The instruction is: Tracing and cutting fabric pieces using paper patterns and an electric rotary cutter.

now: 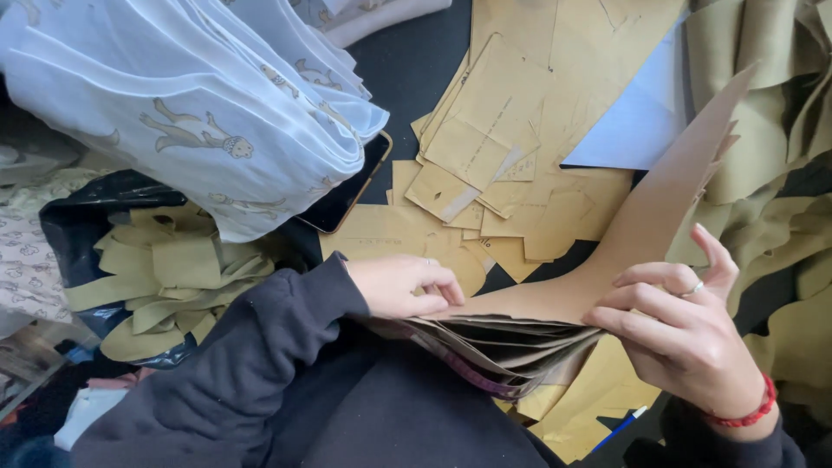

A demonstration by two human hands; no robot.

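The left hand (406,286) pinches the near edge of a thick stack of brown paper pattern pieces (511,342), thumb and fingertips pressed together on its top corner at about nine o'clock from the stack's middle. The right hand (685,334) sits at three o'clock, fingers curled and closed on the top pattern sheet (659,208), lifting it so that it stands tilted; its long axis runs from the hands up toward one o'clock. The stack itself lies low in the lap, between the two hands, its layers fanned open at the near edge. The right hand is the nearer one to the raised sheet. Loose tan pattern pieces (503,147) are strewn at twelve o'clock, a folded white printed fabric (199,113) at ten, a dark phone (351,195) just beside it, and olive cloth scraps (165,277) at nine.
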